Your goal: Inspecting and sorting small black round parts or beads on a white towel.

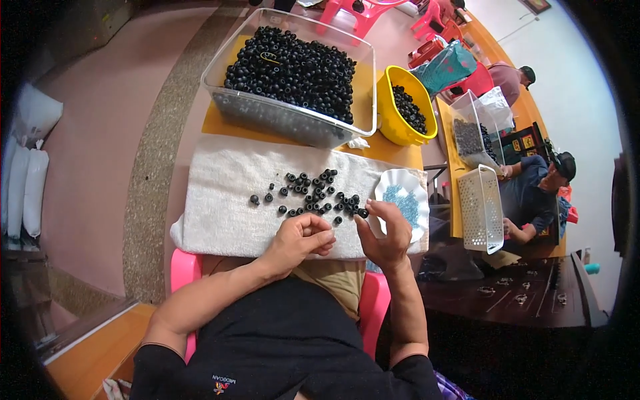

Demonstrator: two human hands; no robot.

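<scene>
Small round black pieces [313, 193], some with a hole in the end, lie loosely scattered on a white towel [227, 167] in front of me. My left hand [305, 237] is at the near edge of this scatter, its fingers curled and thumb pressed in; whatever it may hold is too small to make out. At the right end of the scatter, the thumb and forefinger of my right hand [390, 235] close around one black piece [363, 213]. Just beyond that hand sits a white wavy-rimmed dish [421, 231] of tiny light-blue bits.
Past the towel stands a large clear bin [287, 110] full of black pieces. Right of it is a yellow tub [387, 117] with more. A co-worker [537, 193] sits at the right, a hand at a white perforated basket [481, 207]. White sacks [33, 193] stand far left.
</scene>
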